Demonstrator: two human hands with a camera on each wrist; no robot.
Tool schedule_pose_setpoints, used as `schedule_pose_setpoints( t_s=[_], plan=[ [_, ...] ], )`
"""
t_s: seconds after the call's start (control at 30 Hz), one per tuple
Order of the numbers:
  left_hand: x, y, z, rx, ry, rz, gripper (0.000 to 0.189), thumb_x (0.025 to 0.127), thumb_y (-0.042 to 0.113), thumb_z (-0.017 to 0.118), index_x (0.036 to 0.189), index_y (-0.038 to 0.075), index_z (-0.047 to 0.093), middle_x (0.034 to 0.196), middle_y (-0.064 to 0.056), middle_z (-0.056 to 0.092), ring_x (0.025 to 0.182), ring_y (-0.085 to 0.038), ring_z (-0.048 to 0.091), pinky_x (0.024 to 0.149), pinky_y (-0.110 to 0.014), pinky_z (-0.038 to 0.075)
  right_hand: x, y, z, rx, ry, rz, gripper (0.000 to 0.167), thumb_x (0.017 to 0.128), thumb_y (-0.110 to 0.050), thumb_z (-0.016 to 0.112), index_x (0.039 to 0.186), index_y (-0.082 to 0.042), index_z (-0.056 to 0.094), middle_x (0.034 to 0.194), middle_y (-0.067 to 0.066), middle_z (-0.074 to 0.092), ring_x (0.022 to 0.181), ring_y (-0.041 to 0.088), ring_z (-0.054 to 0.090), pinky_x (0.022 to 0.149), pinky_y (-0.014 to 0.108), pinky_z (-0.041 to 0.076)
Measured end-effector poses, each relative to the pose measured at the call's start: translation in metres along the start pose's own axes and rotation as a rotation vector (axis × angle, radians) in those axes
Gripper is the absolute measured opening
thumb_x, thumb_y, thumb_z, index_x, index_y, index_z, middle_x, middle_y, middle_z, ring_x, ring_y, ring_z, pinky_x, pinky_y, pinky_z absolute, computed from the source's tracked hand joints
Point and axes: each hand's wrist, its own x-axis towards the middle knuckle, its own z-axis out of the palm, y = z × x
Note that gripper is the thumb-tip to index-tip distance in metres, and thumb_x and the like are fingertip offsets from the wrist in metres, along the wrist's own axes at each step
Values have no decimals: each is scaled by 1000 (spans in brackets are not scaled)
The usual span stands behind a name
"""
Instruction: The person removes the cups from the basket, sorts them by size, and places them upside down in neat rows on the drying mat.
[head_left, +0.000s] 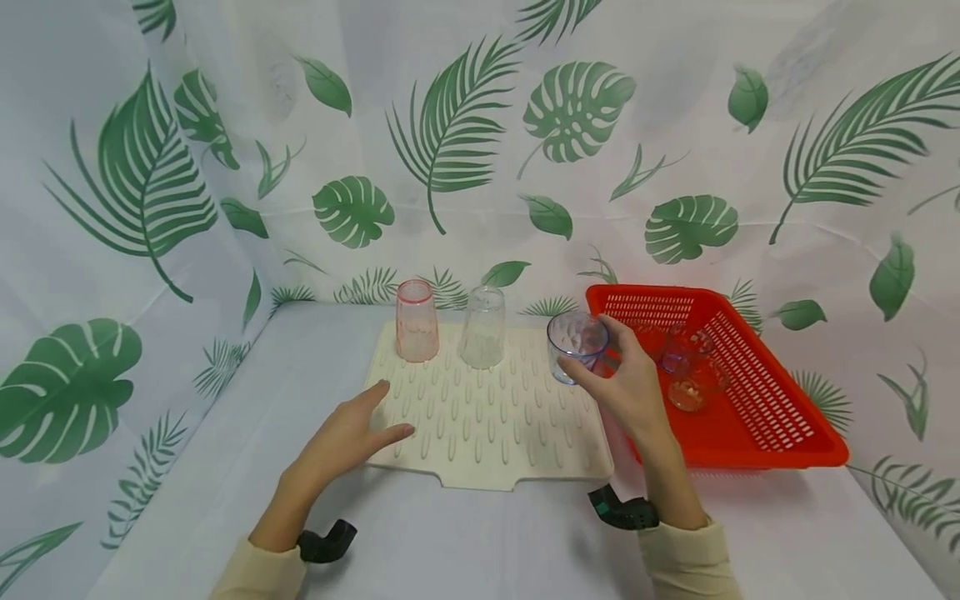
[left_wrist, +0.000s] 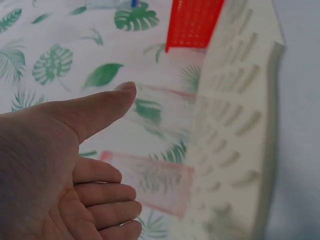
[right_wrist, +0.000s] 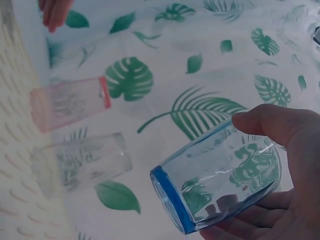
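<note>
My right hand [head_left: 630, 385] grips a clear drinking glass with a blue tint [head_left: 573, 332] between thumb and fingers, above the mat's right edge. In the right wrist view, this glass [right_wrist: 220, 175] tilts with its narrow, blue-banded end toward the mat. A pink-tinted glass [head_left: 417, 327] and a colourless glass [head_left: 483, 329] stand narrow end up at the back of the cream ridged drying mat [head_left: 480, 429]. My left hand [head_left: 341, 437] is beside the mat's left edge, thumb apart from the fingers, holding nothing.
A red plastic basket [head_left: 750, 450] sits right of the mat, its near part behind my right forearm. Inside lie a purplish glass [head_left: 677, 358] and a clear glass [head_left: 687, 395]. A leaf-printed cloth [head_left: 465, 108] hangs behind the white table surface [head_left: 465, 542].
</note>
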Motion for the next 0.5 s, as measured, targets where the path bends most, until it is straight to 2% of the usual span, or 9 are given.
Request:
schedule_pose_setpoints(
  t_s=[0.27,0.5],
  plan=[
    [15,46,-5,-80,-11,102,89,89,53,71,155,4,35,161,-11,38,149,-29,37,120,-52,35,-3,-3,10,64,-63,-53,80,84,-26,81,150,-8,40,144,17,57,129,40,58,104,54,50],
    [25,78,-3,-113,-1,176,86,89,55,70,154,7,40,159,-8,42,147,-28,42,117,-52,39,-4,-4,18,99,-110,-100,78,82,-22,82,148,-10,43,140,15,59,128,37,59,105,53,50]
  ],
)
